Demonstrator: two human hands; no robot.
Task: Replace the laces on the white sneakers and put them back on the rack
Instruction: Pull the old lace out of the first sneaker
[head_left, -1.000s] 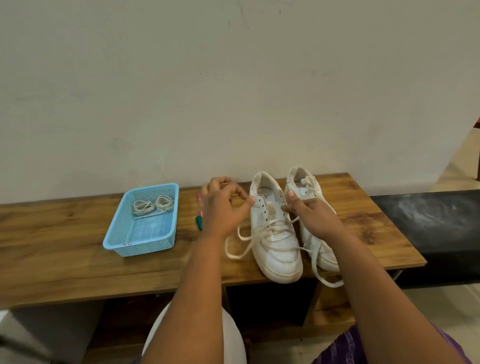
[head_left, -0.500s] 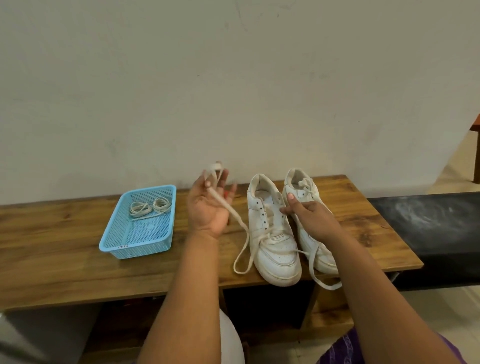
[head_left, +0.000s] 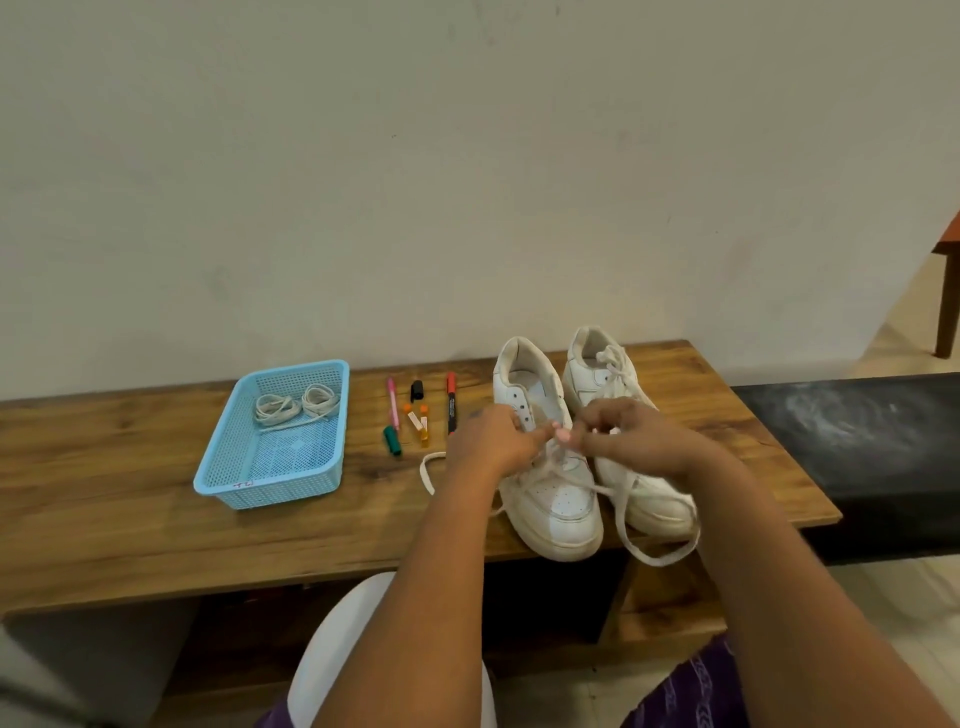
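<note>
Two white sneakers stand side by side on the wooden bench (head_left: 156, 530), toes toward me. My left hand (head_left: 491, 441) and my right hand (head_left: 631, 439) meet over the middle eyelets of the left sneaker (head_left: 556, 499), fingers curled and pinching its loose lace (head_left: 644, 551). One lace end trails left on the bench, the other loops over the front edge. The upper eyelets of that shoe are bare. The right sneaker (head_left: 602, 374) still has its lace tied at the top. Two coiled laces (head_left: 296, 405) lie in the blue basket (head_left: 223, 467).
Several markers and small tubes (head_left: 415, 415) lie between the basket and the shoes. A pale wall runs behind the bench. A black bench (head_left: 857, 441) adjoins on the right. Below are an open shelf and a white stool edge (head_left: 332, 644).
My left hand came down from its raised position with the pulled lace and joined my right hand over the left sneaker. The view shifted, and the markers are now uncovered.
</note>
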